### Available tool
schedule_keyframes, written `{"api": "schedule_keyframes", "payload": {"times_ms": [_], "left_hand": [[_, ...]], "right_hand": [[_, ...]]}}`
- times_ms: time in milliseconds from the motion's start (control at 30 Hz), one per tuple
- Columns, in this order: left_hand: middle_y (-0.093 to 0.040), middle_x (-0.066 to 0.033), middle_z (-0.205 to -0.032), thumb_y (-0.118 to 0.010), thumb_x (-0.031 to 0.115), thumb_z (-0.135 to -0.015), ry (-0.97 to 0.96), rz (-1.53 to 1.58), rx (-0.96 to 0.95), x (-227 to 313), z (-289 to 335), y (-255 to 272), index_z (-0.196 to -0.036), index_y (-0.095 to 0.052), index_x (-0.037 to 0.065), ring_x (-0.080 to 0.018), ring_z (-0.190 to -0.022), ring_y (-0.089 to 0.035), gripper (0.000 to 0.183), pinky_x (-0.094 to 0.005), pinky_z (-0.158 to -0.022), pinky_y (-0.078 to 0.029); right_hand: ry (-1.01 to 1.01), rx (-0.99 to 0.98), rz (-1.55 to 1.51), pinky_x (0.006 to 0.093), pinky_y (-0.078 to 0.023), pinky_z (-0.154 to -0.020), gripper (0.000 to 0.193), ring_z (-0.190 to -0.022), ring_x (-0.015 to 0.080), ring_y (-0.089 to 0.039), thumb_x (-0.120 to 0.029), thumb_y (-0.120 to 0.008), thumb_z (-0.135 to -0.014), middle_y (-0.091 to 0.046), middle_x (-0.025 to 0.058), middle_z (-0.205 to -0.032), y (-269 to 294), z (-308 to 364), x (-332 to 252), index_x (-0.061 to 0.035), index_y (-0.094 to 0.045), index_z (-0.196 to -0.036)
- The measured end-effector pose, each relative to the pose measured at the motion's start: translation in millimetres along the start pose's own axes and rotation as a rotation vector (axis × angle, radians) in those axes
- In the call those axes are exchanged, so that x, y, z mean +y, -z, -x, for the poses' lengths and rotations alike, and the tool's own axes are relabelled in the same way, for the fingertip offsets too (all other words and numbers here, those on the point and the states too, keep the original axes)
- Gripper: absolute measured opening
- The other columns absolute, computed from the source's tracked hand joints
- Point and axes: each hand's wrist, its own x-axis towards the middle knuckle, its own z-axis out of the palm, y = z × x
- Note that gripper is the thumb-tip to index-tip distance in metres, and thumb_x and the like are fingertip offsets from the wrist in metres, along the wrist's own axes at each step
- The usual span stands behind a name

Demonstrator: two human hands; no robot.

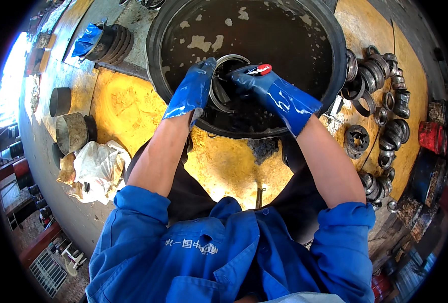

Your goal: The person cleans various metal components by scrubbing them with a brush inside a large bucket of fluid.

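Observation:
A wide black basin [339, 48] of dark liquid with pale froth patches stands in front of me. Over its near part, a shiny metal ring [223, 105] is tilted on edge. My left hand [196, 83], in a blue rubber glove, grips the ring's left rim. At the ring's opening is my right hand [259, 83], also blue-gloved with a red patch on the back; its fingers are curled, and what they hold is hidden in the dark interior.
Several oily metal rings [373, 73] and a notched round part [356, 141] lie at the right. Stacked dark rings [119, 44] with blue plastic stand at the upper left. Metal cylinders [71, 133] and a crumpled white bag [100, 169] are at the left. Yellow board [128, 101] lies beneath.

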Motion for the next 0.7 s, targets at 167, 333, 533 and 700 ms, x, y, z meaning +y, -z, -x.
{"api": "schedule_keyframes", "payload": {"times_ms": [167, 333, 533, 700], "left_hand": [[-0.067, -0.007, -0.125, -0.055, 0.032, -0.107, 0.014, 0.014, 0.045, 5, 3, -7, -0.129, -0.065, 0.003, -0.0149, -0.111, -0.06, 0.038, -0.0279, -0.1, -0.045], [-0.066, -0.0072, -0.127, -0.055, 0.033, -0.107, -0.011, 0.028, 0.048, 1, 6, -7, -0.131, -0.064, 0.003, -0.0158, -0.112, -0.06, 0.04, -0.0289, -0.102, -0.044], [-0.066, -0.0074, -0.126, -0.054, 0.031, -0.106, -0.001, -0.013, -0.05, 10, 5, -1, -0.131, -0.064, 0.002, -0.016, -0.111, -0.06, 0.039, -0.0296, -0.102, -0.044], [-0.067, -0.0083, -0.123, -0.053, 0.031, -0.107, 0.004, 0.001, -0.018, 10, 7, 0, -0.129, -0.065, 0.002, -0.0162, -0.109, -0.059, 0.038, -0.0301, -0.1, -0.044]], "right_hand": [[0.126, -0.228, 0.68, 0.0339, -0.055, -0.09, 0.026, -0.094, 0.0191, -0.071, -0.021, -0.078, -0.085, -0.077, 0.0063, -0.103, 11, 4, -16, -0.0134, -0.077, -0.111], [0.122, -0.246, 1.116, 0.0368, -0.056, -0.087, 0.024, -0.098, 0.0272, -0.073, -0.017, -0.074, -0.084, -0.077, 0.0087, -0.103, 2, 12, -24, -0.0181, -0.078, -0.108], [0.556, -0.11, 1.396, 0.0455, -0.055, -0.087, 0.033, -0.107, 0.033, -0.067, -0.014, -0.072, -0.076, -0.071, 0.0097, -0.11, 13, 17, -6, -0.0197, -0.075, -0.108], [1.016, -0.099, 1.115, 0.0457, -0.055, -0.091, 0.034, -0.111, 0.0337, -0.067, -0.008, -0.072, -0.075, -0.071, 0.0113, -0.115, 9, 11, -7, -0.0142, -0.073, -0.108]]}}
